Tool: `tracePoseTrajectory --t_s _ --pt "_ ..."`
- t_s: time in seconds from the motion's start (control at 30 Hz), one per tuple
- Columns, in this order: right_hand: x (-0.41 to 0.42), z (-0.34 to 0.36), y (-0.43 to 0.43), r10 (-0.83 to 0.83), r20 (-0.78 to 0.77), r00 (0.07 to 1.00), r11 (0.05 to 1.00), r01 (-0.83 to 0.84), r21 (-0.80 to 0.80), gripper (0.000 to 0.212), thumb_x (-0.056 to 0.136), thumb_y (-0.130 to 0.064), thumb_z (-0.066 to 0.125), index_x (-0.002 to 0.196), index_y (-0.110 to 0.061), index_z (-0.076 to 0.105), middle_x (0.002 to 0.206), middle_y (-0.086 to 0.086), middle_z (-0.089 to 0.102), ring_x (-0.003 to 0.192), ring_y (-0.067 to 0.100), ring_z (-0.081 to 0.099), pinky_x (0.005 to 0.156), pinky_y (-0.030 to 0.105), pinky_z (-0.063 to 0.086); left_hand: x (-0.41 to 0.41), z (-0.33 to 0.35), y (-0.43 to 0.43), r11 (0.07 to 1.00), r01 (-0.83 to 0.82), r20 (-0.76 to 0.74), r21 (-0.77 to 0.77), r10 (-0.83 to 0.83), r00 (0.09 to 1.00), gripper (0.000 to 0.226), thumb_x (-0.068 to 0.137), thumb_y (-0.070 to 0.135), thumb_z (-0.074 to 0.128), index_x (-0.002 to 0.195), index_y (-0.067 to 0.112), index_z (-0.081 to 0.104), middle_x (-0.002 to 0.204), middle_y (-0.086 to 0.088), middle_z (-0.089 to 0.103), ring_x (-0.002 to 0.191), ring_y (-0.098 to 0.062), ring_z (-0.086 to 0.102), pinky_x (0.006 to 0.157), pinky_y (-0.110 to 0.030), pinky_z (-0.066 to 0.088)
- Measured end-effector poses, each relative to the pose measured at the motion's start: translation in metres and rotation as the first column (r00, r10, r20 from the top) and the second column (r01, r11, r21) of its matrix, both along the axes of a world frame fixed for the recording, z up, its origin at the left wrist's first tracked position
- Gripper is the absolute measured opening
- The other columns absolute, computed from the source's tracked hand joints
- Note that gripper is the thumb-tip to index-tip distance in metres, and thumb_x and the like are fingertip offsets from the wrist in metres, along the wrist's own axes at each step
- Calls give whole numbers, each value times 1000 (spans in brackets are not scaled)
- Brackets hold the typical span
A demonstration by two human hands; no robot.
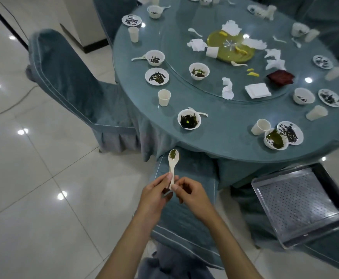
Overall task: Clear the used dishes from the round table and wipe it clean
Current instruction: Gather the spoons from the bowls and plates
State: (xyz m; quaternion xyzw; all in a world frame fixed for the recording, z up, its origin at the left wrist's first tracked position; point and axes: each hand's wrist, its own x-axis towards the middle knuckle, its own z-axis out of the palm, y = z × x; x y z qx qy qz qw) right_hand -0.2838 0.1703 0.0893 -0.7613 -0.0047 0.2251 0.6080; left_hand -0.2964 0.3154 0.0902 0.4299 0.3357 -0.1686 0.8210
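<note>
Both hands meet in front of me, off the table's near edge, on a white plastic spoon (pixel 173 162) with green residue in its bowl. My left hand (pixel 154 196) pinches the handle with thumb and forefinger; my right hand (pixel 192 193) pinches the handle's lower end. The round teal table (pixel 225 137) carries several used white bowls, small plates and paper cups. Nearest me stands a bowl with dark greens (pixel 189 119). At the near right a bowl (pixel 276 138) overlaps a plate (pixel 291 132), with a tipped cup (pixel 260 126) beside them.
A glass turntable (pixel 184 37) holds a yellow-green dish (pixel 231 46), crumpled tissues, a napkin stack (pixel 258 90) and a dark red packet (pixel 280 77). A perforated metal tray (pixel 297 202) rests on a covered chair at right. Covered chairs stand at left (pixel 72 85) and below my hands (pixel 184 218).
</note>
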Motion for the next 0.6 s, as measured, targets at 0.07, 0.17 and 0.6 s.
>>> tracePoseTrajectory --t_s 0.07,0.17,0.6 --pt "18 -4 11 -5 -12 1000 1000 6 18 22 99 -22 68 91 -2 68 67 -4 61 60 11 56 59 20 47 19 -2 11 998 10 -17 -57 -11 1000 38 79 30 77 108 5 78 100 -12 75 90 -20 71 75 -29 55" --pt "46 -5 25 -5 -24 1000 999 6 38 23 100 -21 67 90 -1 66 66 -5 60 59 8 55 59 17 45 48 -4 31 994 61 -4 -94 -62 998 37 80 29 78 109 6 77 107 -16 69 103 -28 62 94 -38 47" --pt "120 2 80 -230 -202 952 973 233 -11 22 101 -39 62 105 -19 70 91 4 76 74 10 67 64 23 51 121 1 104 969 217 -81 -115 -227 971 17 90 22 73 100 10 81 84 -4 70 72 -12 61 75 -27 47"
